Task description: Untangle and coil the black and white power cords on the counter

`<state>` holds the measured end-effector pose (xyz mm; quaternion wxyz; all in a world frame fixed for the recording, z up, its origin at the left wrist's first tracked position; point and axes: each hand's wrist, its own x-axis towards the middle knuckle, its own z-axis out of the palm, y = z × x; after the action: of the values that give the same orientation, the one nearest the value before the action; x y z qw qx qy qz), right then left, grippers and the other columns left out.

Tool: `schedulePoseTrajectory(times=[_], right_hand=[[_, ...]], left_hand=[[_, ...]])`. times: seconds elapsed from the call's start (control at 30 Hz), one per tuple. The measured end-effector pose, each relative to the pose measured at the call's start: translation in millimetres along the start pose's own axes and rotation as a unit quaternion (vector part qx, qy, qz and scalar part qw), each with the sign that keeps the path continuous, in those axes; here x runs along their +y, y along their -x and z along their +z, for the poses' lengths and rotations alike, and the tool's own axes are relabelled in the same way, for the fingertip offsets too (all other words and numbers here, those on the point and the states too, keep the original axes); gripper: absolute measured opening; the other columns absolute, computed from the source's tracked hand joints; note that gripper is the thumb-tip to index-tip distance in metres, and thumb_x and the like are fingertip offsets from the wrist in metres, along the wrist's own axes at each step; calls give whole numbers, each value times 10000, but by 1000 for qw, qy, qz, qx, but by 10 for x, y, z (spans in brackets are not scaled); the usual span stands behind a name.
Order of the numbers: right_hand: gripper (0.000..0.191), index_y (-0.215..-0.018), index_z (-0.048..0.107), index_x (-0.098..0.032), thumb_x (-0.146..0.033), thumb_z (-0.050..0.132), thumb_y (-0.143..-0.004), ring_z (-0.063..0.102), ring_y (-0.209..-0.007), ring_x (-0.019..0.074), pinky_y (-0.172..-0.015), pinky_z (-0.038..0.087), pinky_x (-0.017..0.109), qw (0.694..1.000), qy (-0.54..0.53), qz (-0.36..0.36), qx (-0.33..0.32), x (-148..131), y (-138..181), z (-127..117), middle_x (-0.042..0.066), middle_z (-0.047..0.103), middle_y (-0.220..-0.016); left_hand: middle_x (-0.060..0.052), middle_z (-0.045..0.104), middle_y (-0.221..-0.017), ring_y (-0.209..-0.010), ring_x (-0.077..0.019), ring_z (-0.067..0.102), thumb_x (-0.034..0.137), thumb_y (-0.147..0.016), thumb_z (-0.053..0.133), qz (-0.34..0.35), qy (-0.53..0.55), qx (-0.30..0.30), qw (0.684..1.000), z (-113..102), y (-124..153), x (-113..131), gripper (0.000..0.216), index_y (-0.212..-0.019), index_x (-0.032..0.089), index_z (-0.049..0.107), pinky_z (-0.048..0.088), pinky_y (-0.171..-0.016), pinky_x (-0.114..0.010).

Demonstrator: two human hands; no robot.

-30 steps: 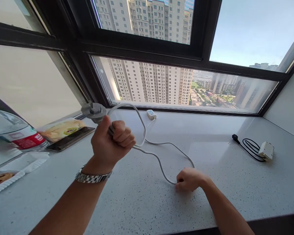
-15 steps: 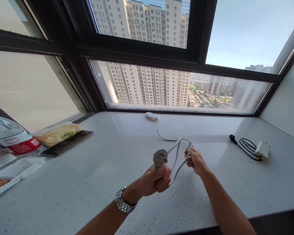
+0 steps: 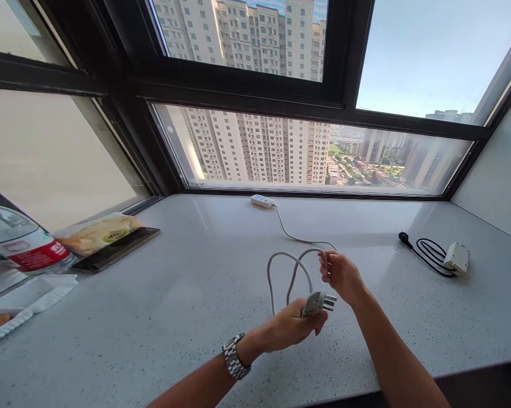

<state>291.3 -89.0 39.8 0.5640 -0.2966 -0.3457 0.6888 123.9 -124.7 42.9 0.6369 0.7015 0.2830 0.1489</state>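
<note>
White cord [image 3: 281, 266] looped above the counter [image 3: 196, 294] near its front edge; left hand [image 3: 292, 327] curled around grey plug [image 3: 317, 303], right hand [image 3: 340, 273] pinching the cord loop.

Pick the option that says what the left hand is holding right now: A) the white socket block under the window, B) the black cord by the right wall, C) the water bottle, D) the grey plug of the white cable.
D: the left hand grips the grey plug, prongs pointing right, while the right hand holds a loop of the white cable.
</note>
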Motion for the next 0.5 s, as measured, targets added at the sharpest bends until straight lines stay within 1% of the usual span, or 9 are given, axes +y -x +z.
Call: schedulePoseTrajectory(times=[0.07, 0.13, 0.2, 0.27, 0.37, 0.43, 0.5], right_hand=[[320, -869, 700, -164, -426, 649, -692, 500, -642, 117, -572, 383, 244, 999, -7, -11, -30, 63, 17, 53, 23, 594, -766], [432, -938, 712, -191, -561, 602, -746, 542, -785, 165, -715, 420, 286, 998, 6, -24, -56, 129, 33, 89, 46, 635, -871], [544, -1016, 706, -222, -672, 505, -786, 538, -955, 206, -857, 396, 324, 996, 23, -34, -84, 174, 52, 109, 56, 646, -999], [615, -1095, 685, -251, -724, 417, -809, 503, -1079, 227, -948, 350, 349, 992, 30, -29, -116, 188, 75, 121, 53, 626, -1120], [689, -1174, 648, -274, -769, 341, -805, 494, -1120, 248, -961, 342, 381, 987, 27, 1, -161, 175, 105, 144, 61, 607, -1181], [728, -1196, 632, -277, -792, 312, -793, 495, -1123, 257, -943, 356, 393, 985, 31, 4, -170, 176, 113, 160, 74, 605, -1180], [736, -1219, 603, -290, -798, 278, -797, 490, -1132, 253, -925, 371, 396, 985, 49, -16, -163, 204, 106, 162, 79, 586, -1204]], left_hand=[[93, 262, -407, -378, -46, 196, 730, -724, 489, -3, 25, 87, 996, -42, -116, -58, 559, -601, 193, 394, 154, -386, -222], [99, 228, -420, -394, -45, 180, 722, -712, 503, 10, 35, 173, 984, -84, -227, -103, 561, -584, 209, 313, 144, -402, -224], [94, 224, -458, -437, -48, 185, 673, -716, 533, 31, 14, 243, 970, -117, -310, -127, 541, -580, 205, 297, 152, -429, -222], [82, 235, -491, -479, -55, 199, 612, -710, 565, 42, -24, 302, 952, -140, -358, -140, 510, -563, 195, 312, 162, -455, -224], [67, 263, -499, -500, -65, 232, 551, -697, 576, 40, -75, 364, 927, -168, -380, -167, 463, -529, 183, 349, 175, -467, -231], [60, 295, -491, -497, -70, 258, 518, -705, 565, 51, -90, 379, 920, -195, -377, -197, 419, -531, 173, 402, 191, -466, -230], [59, 311, -475, -483, -71, 272, 485, -724, 550, 72, -73, 379, 920, -233, -366, -221, 390, -530, 169, 430, 206, -459, -225]])
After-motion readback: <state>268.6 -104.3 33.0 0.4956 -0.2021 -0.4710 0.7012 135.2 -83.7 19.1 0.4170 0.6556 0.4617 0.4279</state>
